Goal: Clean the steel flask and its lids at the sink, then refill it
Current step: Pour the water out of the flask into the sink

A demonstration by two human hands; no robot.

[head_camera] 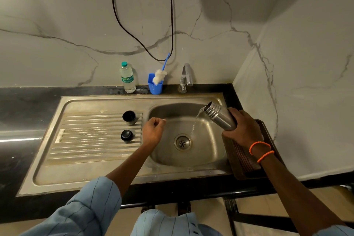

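Right hand (244,127) grips steel flask (220,117), mouth tilted down-left over sink (206,149)

one flask (220,118), two lids (129,117), one bottle (127,78)

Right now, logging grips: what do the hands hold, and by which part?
Right hand grips the steel flask round its lower body, mouth tipped, pouring water into the sink. Left hand holds nothing.

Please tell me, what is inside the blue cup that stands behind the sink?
A brush stands in the blue cup: its white fluffy head sticks out above the rim and its blue handle leans up toward the wall. The cup's wall hides whatever lies lower inside.
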